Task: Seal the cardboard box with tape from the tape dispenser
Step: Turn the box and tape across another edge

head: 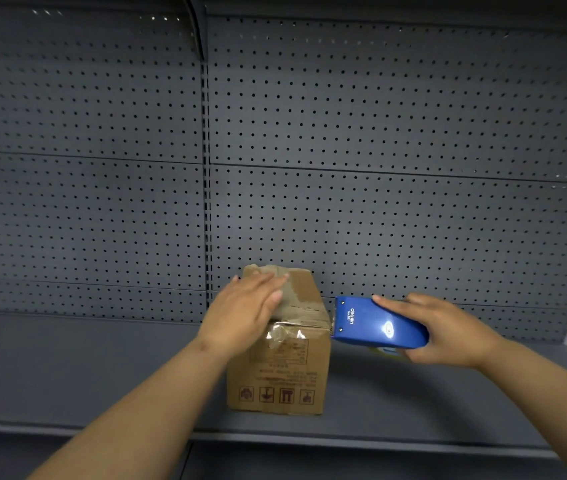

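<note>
Head view looks down on a dark grey metal shelf (67,368) backed by a perforated pegboard panel (379,133). A small cardboard box (289,368) stands on the shelf, a little left of the middle, close to the back panel. Its near side carries printed text and a row of four reddish handling symbols along the bottom edge. Clear tape (287,332) lies wrinkled and glossy over the top front edge, running down a short way onto the near side.

The left hand (244,313) lies flat on the box's top, palm down, fingers spread and stretched toward the far edge — it is pressing on the lid, not gripping anything. Its forearm comes in from the lower left.

The right hand (448,330) is wrapped around a blue tape dispenser (379,323), thumb along the upper edge and fingers curled underneath, the grasp firm. The dispenser is held level, off the shelf, with its nose pointing left and sitting right at the box's upper right corner — touching it or very nearly so, I can't tell which. White lettering and a bright glare spot show on the blue casing. A bit of yellow and blue peeks out below the dispenser, too hidden to identify.
</note>
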`<state>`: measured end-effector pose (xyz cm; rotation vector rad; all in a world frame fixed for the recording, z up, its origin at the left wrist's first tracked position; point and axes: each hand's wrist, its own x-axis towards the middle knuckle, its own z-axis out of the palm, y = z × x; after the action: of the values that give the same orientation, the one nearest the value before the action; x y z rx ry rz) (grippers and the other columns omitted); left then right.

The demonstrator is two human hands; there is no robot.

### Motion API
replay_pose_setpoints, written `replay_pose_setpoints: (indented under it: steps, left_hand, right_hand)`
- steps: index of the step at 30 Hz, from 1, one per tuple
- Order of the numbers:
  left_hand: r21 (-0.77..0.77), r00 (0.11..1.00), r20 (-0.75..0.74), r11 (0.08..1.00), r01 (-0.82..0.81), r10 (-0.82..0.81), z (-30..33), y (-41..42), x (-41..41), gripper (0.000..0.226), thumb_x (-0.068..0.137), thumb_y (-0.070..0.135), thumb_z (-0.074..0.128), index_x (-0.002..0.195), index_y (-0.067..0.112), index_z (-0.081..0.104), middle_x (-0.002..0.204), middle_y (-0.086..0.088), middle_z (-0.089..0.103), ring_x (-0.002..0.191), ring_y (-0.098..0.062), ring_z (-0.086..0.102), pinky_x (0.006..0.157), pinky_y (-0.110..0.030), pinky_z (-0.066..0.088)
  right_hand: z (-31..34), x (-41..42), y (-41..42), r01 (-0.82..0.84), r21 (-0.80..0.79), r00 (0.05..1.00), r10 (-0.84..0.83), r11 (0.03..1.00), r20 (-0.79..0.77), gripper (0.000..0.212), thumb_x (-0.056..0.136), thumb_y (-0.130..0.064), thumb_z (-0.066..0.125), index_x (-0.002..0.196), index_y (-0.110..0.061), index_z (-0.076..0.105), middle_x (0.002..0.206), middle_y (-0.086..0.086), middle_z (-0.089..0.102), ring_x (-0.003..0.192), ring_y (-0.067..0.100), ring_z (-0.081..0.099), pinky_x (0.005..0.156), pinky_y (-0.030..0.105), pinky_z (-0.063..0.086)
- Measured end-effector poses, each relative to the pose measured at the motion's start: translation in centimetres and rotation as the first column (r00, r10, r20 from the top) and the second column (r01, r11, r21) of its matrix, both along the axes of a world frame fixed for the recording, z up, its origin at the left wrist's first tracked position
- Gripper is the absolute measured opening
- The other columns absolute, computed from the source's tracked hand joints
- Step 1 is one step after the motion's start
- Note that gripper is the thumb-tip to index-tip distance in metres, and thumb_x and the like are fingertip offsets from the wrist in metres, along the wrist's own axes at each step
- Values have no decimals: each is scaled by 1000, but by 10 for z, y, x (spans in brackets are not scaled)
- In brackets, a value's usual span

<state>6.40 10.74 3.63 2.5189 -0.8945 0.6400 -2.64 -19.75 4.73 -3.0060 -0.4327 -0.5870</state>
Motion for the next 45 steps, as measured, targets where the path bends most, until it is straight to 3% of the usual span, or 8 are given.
replay_pose_setpoints:
  steps: [3, 7, 14, 21, 26, 31, 36, 45]
  left_hand:
    - [105, 997, -45, 993, -59, 64, -20, -1, 10, 74, 77, 61, -11, 141, 41, 21, 152, 10, 28, 141, -11, 19, 115, -34, 9]
    - [5, 989, 37, 989, -147, 147, -40, -1, 18, 98, 67, 72, -22, 134, 38, 42, 141, 10, 47, 134, -14, 36, 107, -31, 31]
    - [41, 976, 76, 977, -208, 204, -45, 3, 22, 76, 89, 61, 2, 110, 29, 67, 111, 4, 71, 107, -21, 64, 83, -36, 53]
    - [-219, 978, 35, 956, -194, 207, -51, -5, 22, 88, 82, 70, 2, 107, 20, 70, 114, -1, 69, 113, -23, 60, 99, -36, 39]
    - [-296, 975, -24, 930, -220, 223, -53, -7, 24, 68, 77, 62, 26, 108, 20, 70, 120, -1, 66, 117, -21, 55, 103, -31, 33]
    - [-264, 972, -14, 937, -229, 234, -53, -5, 22, 69, 79, 58, 15, 116, 27, 64, 133, 6, 55, 132, -17, 39, 107, -27, 24]
    - [-150, 974, -42, 963, -226, 222, -50, -5, 22, 78, 75, 59, 3, 126, 31, 55, 138, 11, 50, 136, -13, 32, 109, -27, 24]
    - [-86, 965, -91, 963, -254, 246, -48, -5, 23, 59, 82, 47, 18, 128, 31, 53, 139, 11, 49, 137, -13, 30, 109, -28, 26]
  right_hand:
    - [0, -2, -5, 3, 23, 1000, -3, 1000, -2, 85, 69, -42, 69, 130, -60, 11, 89, -16, 44, 82, -2, 43, 63, 9, 33]
    - [-4, 0, -7, -21, 86, 1000, 22, 996, -10, 80, 64, -53, 58, 133, -53, 18, 90, -16, 46, 84, -6, 43, 68, 7, 34]
    - [-14, 9, -11, -51, 103, 998, 55, 993, -34, 78, 64, -58, 53, 129, -63, 9, 94, -9, 50, 85, 1, 47, 75, 21, 44]
    - [-26, 15, -12, -28, 127, 996, 38, 991, -76, 80, 64, -55, 55, 126, -68, 7, 90, -13, 45, 83, 1, 46, 74, 23, 44]
    - [-31, 15, -12, -32, 121, 995, 43, 992, -89, 80, 64, -56, 53, 126, -66, 3, 88, -16, 42, 81, -1, 45, 70, 15, 38]
    - [-24, 15, -14, -41, 74, 993, 49, 996, -105, 85, 69, -48, 61, 126, -66, 0, 91, -13, 43, 85, -3, 43, 74, 20, 42]
    - [-16, 9, -19, -32, 17, 988, 35, 999, -154, 86, 66, -56, 54, 126, -68, -6, 96, -11, 43, 88, 0, 42, 80, 28, 46]
    - [-16, 3, -22, -14, 9, 988, 15, 1000, -156, 90, 67, -51, 59, 127, -68, -6, 93, -19, 39, 88, -4, 41, 76, 28, 47]
